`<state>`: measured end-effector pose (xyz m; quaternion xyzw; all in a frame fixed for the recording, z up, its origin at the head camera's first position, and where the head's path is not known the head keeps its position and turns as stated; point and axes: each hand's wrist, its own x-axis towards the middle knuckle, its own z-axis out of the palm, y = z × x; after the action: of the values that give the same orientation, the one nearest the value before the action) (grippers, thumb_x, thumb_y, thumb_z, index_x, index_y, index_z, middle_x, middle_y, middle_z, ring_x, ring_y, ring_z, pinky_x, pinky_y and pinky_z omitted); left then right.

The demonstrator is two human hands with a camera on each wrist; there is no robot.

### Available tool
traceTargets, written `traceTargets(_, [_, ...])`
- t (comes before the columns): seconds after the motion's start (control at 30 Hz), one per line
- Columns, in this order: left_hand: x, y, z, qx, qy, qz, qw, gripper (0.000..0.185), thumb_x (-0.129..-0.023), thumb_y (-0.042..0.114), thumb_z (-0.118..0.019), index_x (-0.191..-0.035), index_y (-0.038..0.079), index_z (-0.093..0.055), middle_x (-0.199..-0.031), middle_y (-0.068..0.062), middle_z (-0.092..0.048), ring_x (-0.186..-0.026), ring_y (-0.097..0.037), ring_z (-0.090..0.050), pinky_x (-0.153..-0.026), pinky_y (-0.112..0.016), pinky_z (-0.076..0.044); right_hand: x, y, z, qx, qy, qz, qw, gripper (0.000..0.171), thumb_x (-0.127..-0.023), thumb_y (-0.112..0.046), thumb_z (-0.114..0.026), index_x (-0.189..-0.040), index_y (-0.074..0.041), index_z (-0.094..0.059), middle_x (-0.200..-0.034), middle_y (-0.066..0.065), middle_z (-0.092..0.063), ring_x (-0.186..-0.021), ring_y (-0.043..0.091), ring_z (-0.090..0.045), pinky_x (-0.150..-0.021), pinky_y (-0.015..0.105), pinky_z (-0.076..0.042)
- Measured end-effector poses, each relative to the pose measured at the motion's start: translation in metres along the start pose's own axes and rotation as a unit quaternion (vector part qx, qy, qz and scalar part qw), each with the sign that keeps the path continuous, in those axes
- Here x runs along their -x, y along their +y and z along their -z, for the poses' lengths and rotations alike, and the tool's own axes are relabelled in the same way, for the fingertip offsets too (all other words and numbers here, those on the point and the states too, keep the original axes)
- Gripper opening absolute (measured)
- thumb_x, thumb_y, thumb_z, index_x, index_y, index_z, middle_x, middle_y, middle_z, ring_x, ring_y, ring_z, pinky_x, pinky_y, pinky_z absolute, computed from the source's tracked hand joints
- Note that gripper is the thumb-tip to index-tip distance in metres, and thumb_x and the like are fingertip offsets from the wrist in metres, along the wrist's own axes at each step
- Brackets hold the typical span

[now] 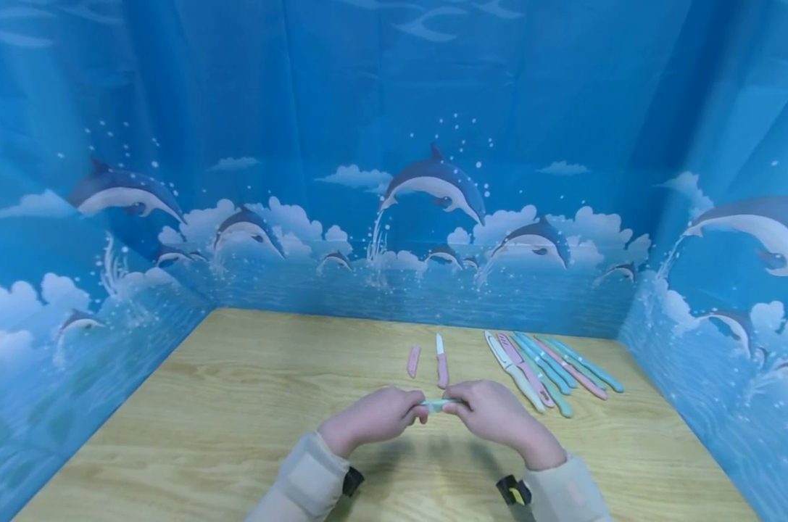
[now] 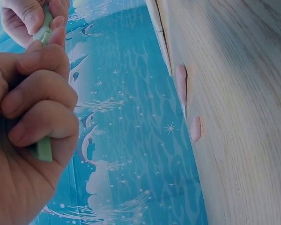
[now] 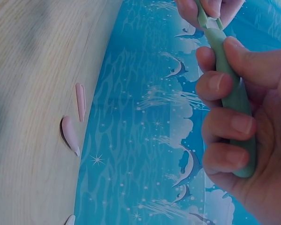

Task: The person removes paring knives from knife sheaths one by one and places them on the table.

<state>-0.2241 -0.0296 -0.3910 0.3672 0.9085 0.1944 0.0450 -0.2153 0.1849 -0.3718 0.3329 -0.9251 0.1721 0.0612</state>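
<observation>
Both hands meet over the front middle of the table, with a light green knife between them. My right hand grips its thick green handle, fingers curled round it. My left hand holds a green sheath at the other end; its squared tip shows below the curled fingers. Handle and sheath meet in line, and the blade is mostly hidden. Just beyond the hands lies a pink-handled knife, its pale blade pointing away. Left of it lies a pink sheath, apart from that knife.
At the right of the wooden table, several knives lie side by side, among them a white-bladed knife, a pink cleaver-like knife and a turquoise one. A blue dolphin-print curtain borders the table at back and sides.
</observation>
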Motion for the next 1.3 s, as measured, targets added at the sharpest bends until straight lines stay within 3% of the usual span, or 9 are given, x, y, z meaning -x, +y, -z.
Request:
traceTargets(0.23, [-0.0003, -0.0011, -0.0006, -0.006, 0.003, -0.005, 1.0, 0.022, -0.104, 0.02, -0.042, -0.101, 0.015, -0.064, -0.099, 0.004, -0.071, -0.078, -0.002, -0.061, -0.066, -0.017, -0.048, -0.0008, 0.0, 0.0, 0.006, -0.002, -0.006, 1.0, 0.015, -0.094, -0.028, -0.061, -0.085, -0.019, -0.067, -0.064, -0.016, -0.048, -0.056, -0.002, -0.04, -0.058, 0.022, -0.041])
traceTargets(0.37, [-0.0004, -0.0022, -0.0012, -0.004, 0.004, -0.005, 1.0, 0.023, -0.105, 0.021, -0.042, -0.101, 0.015, -0.064, -0.098, 0.001, -0.072, -0.072, 0.0, -0.057, -0.064, -0.017, -0.047, 0.0003, -0.0004, 0.0007, 0.004, 0.001, -0.009, 1.0, 0.016, -0.094, -0.029, -0.061, -0.088, -0.017, -0.069, -0.068, -0.014, -0.055, -0.058, -0.002, -0.042, -0.058, 0.023, -0.042])
traceTargets(0.7, [-0.0004, -0.0029, -0.0015, -0.012, 0.01, -0.009, 0.9998, 0.023, -0.104, 0.022, -0.044, -0.1, 0.014, -0.065, -0.096, -0.001, -0.072, -0.066, 0.0, -0.052, -0.062, -0.017, -0.045, -0.0004, 0.0004, -0.001, -0.001, -0.005, -0.026, 1.0, 0.015, -0.093, -0.027, -0.062, -0.081, -0.019, -0.066, -0.06, -0.016, -0.042, -0.053, -0.001, -0.035, -0.054, 0.021, -0.035])
traceTargets(1.3, [-0.0003, -0.0053, -0.0012, -0.006, 0.004, 0.001, 1.0, 0.023, -0.104, 0.022, -0.044, -0.1, 0.014, -0.065, -0.093, -0.001, -0.07, -0.063, 0.0, -0.048, -0.061, -0.018, -0.045, 0.0006, 0.0051, 0.0005, 0.01, 0.0, -0.024, 1.0, 0.011, -0.092, -0.025, -0.064, -0.082, -0.02, -0.067, -0.061, -0.017, -0.045, -0.054, 0.0, -0.037, -0.054, 0.021, -0.036])
